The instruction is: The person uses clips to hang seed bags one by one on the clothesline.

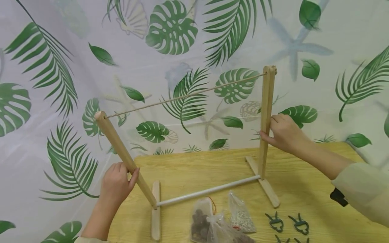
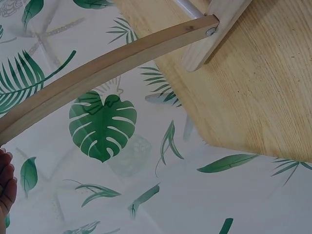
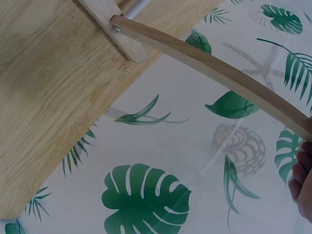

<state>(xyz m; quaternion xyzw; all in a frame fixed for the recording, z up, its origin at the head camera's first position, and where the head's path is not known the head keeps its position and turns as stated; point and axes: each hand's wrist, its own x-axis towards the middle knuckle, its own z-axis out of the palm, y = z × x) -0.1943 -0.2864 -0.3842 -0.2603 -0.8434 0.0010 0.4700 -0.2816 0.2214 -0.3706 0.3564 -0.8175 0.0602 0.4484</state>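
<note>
A wooden frame stands on the table, its two uprights joined at the top by a thin cord (image 1: pixel 185 97) and low down by a white rod (image 1: pixel 206 191). My left hand (image 1: pixel 117 184) grips the left upright (image 1: pixel 121 145) around its middle, thumb across the front. Higher up, my right hand (image 1: pixel 285 133) holds the right upright (image 1: pixel 267 98) between thumb and fingers. Each upright meets a flat wooden foot, the left foot (image 1: pixel 156 222) and the right foot (image 1: pixel 268 192). In the left wrist view a bolt (image 2: pixel 210 31) shows at the joint.
Near the front of the wooden table (image 1: pixel 319 175) lie a mesh bag of dark round pieces (image 1: pixel 200 222), a clear bag of pale bits (image 1: pixel 242 217) and another sheer bag (image 1: pixel 223 231). Several dark green clips (image 1: pixel 276 222) lie to their right. A leaf-print curtain (image 1: pixel 188 135) hangs behind.
</note>
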